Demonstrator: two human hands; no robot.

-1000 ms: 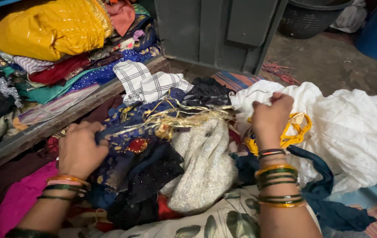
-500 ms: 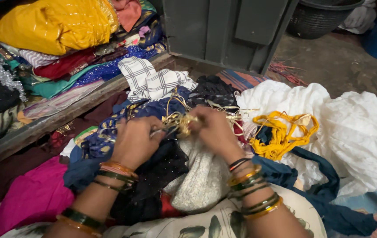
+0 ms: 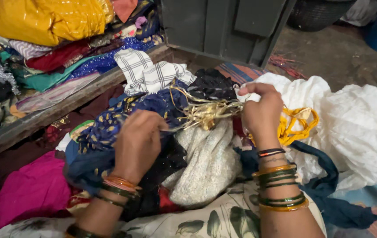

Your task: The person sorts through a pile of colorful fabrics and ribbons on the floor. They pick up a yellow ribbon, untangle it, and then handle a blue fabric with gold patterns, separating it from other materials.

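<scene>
My left hand (image 3: 137, 143) and my right hand (image 3: 261, 112) both grip a tangle of thin gold ribbon strips (image 3: 206, 112), stretched between them over a heap of cloth. Under the left hand lies dark blue fabric with gold dots (image 3: 104, 128). A speckled cream cloth (image 3: 210, 163) sits below the ribbon. A knot of yellow cord (image 3: 296, 125) lies just right of my right hand, on crumpled white fabric (image 3: 356, 128). Both wrists wear green and orange bangles.
A checked white cloth (image 3: 146, 72) lies behind the ribbon. Folded clothes, topped by a yellow bundle (image 3: 43, 20), are stacked on a wooden ledge (image 3: 56, 112) at left. Magenta cloth (image 3: 29, 189) lies lower left. A grey metal cabinet (image 3: 223, 26) stands behind.
My hands came together on the gold ribbon from resting apart on the pile, then drew apart, pulling the strips taut and rightward.
</scene>
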